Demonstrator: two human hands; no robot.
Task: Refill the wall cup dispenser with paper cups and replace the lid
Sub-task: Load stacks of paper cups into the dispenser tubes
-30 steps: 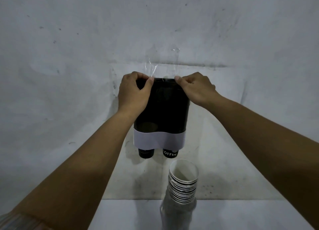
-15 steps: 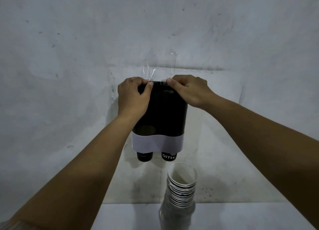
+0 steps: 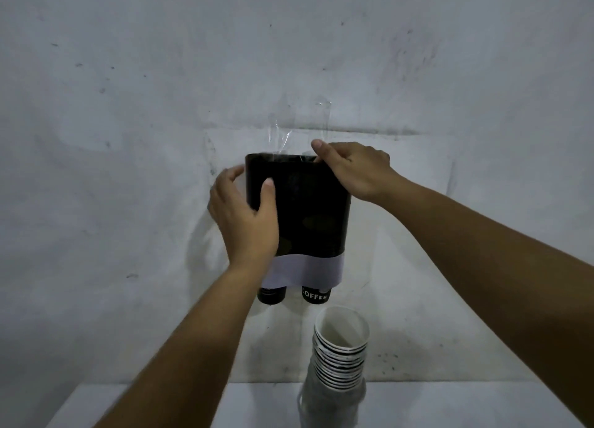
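Observation:
A dark cup dispenser with a white band at its base hangs on the wall, held by clear tape at the top. Two black cups poke out of its bottom. My left hand wraps the dispenser's upper left side, thumb on the front and fingers behind the edge. My right hand curls over the top right rim, fingers hooked on the lid edge. A stack of paper cups in a plastic sleeve stands on the table below, right of the dispenser.
A white table runs along the bottom of the view against a stained grey wall. The cup stack stands directly under my right forearm.
My left hand has slid down from the top left corner to the dispenser's left side. My right hand stays at the top right rim. The view has shifted slightly.

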